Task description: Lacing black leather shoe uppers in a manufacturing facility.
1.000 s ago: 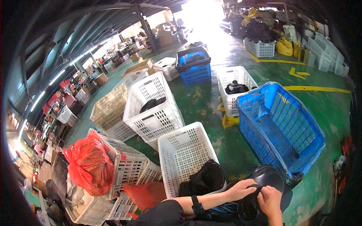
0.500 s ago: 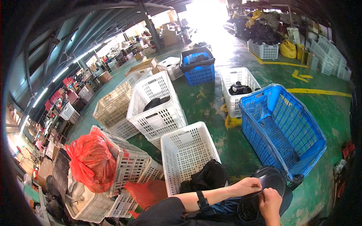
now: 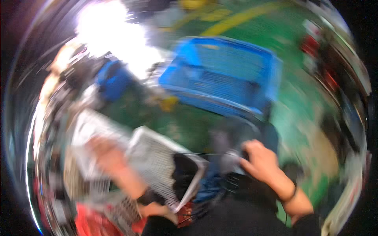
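My left hand (image 3: 104, 151) is flung out to the left, over the white crates, and smeared by motion. Whether its fingers hold anything cannot be made out. My right hand (image 3: 260, 159) grips the near edge of a dark rounded item (image 3: 236, 131), cap-like in shape but blurred, resting over my lap. A thin dark line (image 3: 204, 153), like a thread, runs leftward from beside that item toward my left arm. Between my arms stands a white perforated crate (image 3: 147, 151) with a black item (image 3: 184, 173) in it.
A large blue crate (image 3: 232, 96) stands just ahead on the green floor (image 3: 295, 114). Another white crate (image 3: 90, 126) is at the left, with a red bag (image 3: 92, 222) below it. Farther off is a second blue crate (image 3: 112, 80). Dark blurred objects line the right side.
My hands were together at the dark item; the left has swung far out to the left while the right stays on it. My view has turned right and downward, and the scene is blurred.
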A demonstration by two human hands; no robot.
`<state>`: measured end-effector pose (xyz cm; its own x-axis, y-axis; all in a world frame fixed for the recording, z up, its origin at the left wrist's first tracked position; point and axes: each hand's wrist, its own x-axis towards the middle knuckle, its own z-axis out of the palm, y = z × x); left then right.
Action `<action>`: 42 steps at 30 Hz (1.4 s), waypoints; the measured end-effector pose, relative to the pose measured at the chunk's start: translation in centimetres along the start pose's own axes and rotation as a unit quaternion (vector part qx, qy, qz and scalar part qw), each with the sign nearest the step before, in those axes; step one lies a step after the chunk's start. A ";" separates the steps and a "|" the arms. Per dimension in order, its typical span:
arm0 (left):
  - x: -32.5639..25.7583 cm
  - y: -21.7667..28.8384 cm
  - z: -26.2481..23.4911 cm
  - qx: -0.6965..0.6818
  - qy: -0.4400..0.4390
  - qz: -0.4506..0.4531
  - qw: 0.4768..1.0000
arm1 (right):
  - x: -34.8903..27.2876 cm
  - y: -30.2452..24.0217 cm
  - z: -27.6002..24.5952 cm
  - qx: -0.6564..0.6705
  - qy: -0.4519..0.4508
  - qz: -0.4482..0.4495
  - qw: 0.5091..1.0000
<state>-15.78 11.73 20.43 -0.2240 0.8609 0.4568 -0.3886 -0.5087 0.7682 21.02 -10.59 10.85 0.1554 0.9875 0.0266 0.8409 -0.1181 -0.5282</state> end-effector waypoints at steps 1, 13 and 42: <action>0.9 1.5 0.1 0.071 0.022 0.046 0.996 | -0.4 0.3 0.0 0.017 0.009 0.003 1.000; 3.1 2.2 2.9 -0.109 -0.156 -0.026 0.981 | -13.4 15.1 -13.6 0.099 -0.053 0.189 0.976; -18.9 -6.2 17.0 0.374 -0.679 0.116 0.621 | -11.7 12.7 -16.6 0.730 0.287 -0.148 0.602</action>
<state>6.04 -1.53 14.65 0.9611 0.2236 0.1621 0.1503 -0.9159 0.3723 38.49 -25.39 17.88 0.6160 0.6950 0.3708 -0.4116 0.6853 -0.6007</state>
